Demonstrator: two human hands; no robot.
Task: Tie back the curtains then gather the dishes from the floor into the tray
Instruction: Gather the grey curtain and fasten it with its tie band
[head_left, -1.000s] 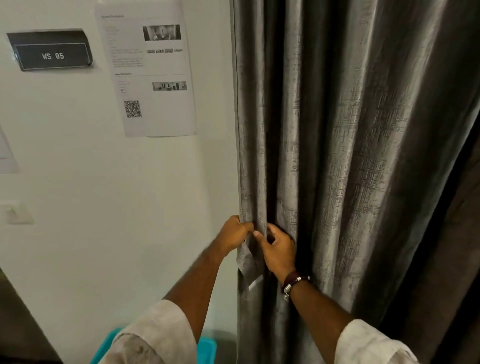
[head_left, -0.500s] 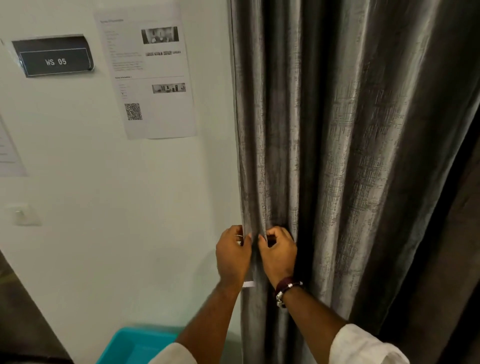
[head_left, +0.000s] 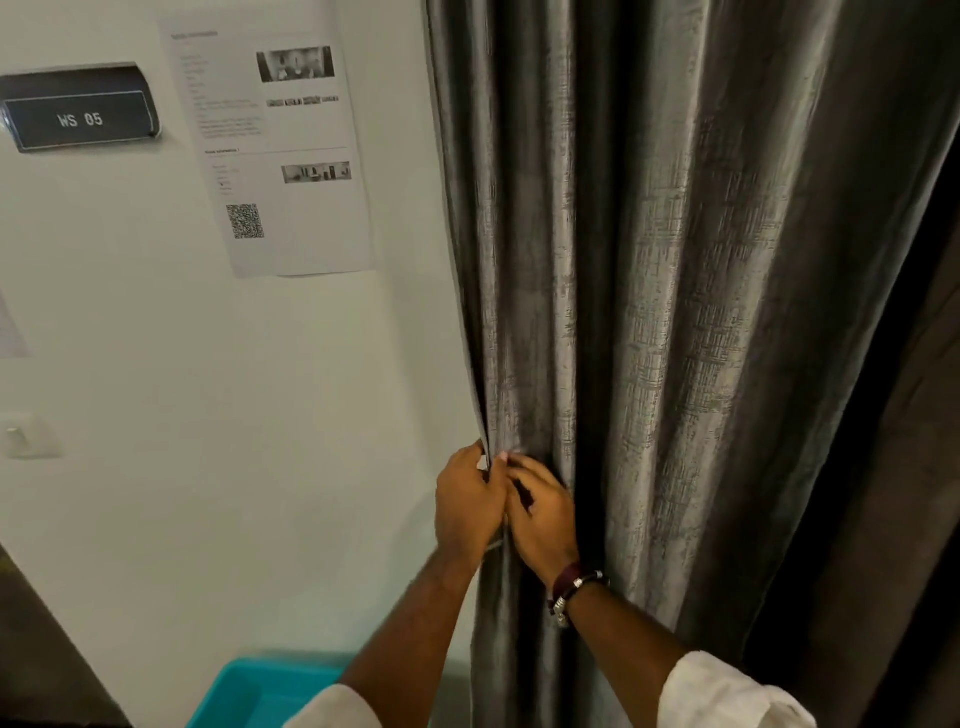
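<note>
Both hands bunched up on the curtain edge

The grey textured fabric curtain (head_left: 649, 312) hangs from 12 o'clock down the right half; the left hand (head_left: 467, 506) and right hand (head_left: 543, 519) touch side by side near 6 o'clock, each grip pinched on its left edge. The turquoise plastic tray (head_left: 254, 691) sits on the floor at 7 o'clock, below the white wall (head_left: 208, 415).
</note>
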